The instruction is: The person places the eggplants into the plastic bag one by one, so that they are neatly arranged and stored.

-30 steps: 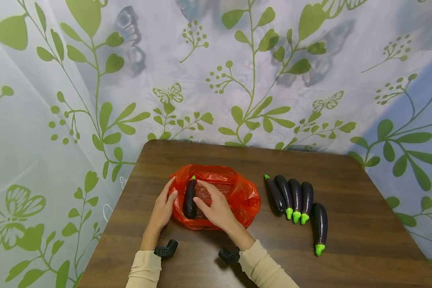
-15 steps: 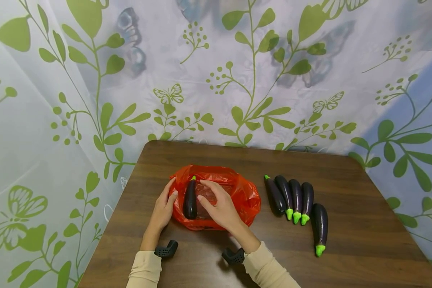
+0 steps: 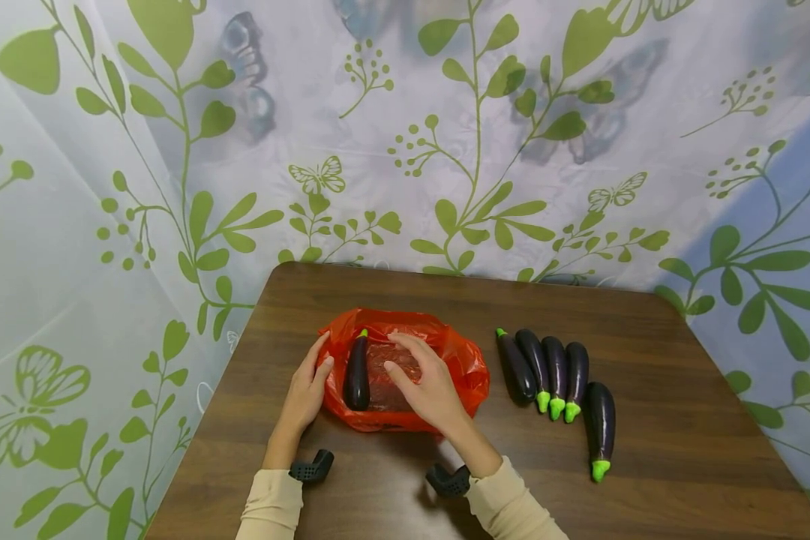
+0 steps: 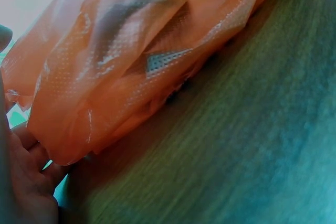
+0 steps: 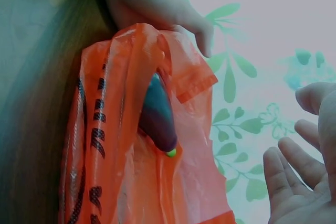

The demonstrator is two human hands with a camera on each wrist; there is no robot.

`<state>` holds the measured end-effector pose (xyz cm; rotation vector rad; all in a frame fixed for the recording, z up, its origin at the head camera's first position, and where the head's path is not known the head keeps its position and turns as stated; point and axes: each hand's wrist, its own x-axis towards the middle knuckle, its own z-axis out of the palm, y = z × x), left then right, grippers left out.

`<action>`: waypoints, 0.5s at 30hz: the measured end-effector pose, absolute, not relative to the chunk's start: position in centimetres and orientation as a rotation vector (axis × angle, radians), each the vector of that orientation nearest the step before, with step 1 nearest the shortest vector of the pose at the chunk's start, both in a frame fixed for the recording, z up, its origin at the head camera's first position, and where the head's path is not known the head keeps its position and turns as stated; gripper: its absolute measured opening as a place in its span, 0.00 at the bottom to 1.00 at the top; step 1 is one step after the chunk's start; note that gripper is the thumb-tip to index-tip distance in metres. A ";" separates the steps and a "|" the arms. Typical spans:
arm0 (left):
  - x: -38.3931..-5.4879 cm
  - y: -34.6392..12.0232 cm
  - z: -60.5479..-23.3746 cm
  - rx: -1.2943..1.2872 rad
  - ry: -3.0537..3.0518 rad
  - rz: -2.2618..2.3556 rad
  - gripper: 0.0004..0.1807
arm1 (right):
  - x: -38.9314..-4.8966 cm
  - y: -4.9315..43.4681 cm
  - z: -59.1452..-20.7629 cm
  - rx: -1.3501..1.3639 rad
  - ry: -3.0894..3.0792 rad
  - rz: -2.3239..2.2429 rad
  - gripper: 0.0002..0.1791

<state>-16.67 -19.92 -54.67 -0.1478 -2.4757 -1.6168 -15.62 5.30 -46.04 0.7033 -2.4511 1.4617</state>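
An orange-red plastic bag (image 3: 469, 367) lies on the table with its mouth spread wide. Inside, along the left wall, rests one dark purple eggplant (image 3: 358, 375), its green tip pointing away from me. My left hand (image 3: 305, 390) stays at the bag's left side; in the left wrist view its fingers (image 4: 39, 156) lie relaxed against the outside of the plastic. Over the right half of the opening hovers my right hand (image 3: 432, 386). It holds nothing, and its fingers are spread and loosely bent, apart from the eggplant, as the right wrist view also shows.
To the right of the bag, several eggplants (image 3: 553, 367) lie side by side on the brown wooden table (image 3: 682, 420). One separate eggplant (image 3: 601, 424) sits nearer to me at their right. A leaf-patterned curtain (image 3: 378, 150) hangs behind and to the left of the table.
My right hand has drawn away from the eggplant in the bag, moving right. The left hand, the bag and the eggplants look unmoved.
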 end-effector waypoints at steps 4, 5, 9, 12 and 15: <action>-16.6 -19.9 -54.6 -0.154 -2.477 -1.628 0.29 | -15.6 5.8 -45.9 0.696 -2.439 1.467 0.25; -16.6 -19.9 -54.6 -0.155 -2.479 -1.631 0.29 | -15.7 6.0 -45.9 0.694 -2.436 1.462 0.25; -16.6 -19.8 -54.5 -0.152 -2.487 -1.645 0.29 | -15.8 6.5 -45.9 0.675 -2.436 1.446 0.25; -16.5 -19.8 -54.5 -0.149 -2.488 -1.649 0.29 | -15.8 7.0 -46.0 0.650 -2.441 1.430 0.24; -16.5 -19.8 -54.6 -0.145 -2.490 -1.649 0.29 | -15.8 7.4 -45.9 0.637 -2.422 1.430 0.23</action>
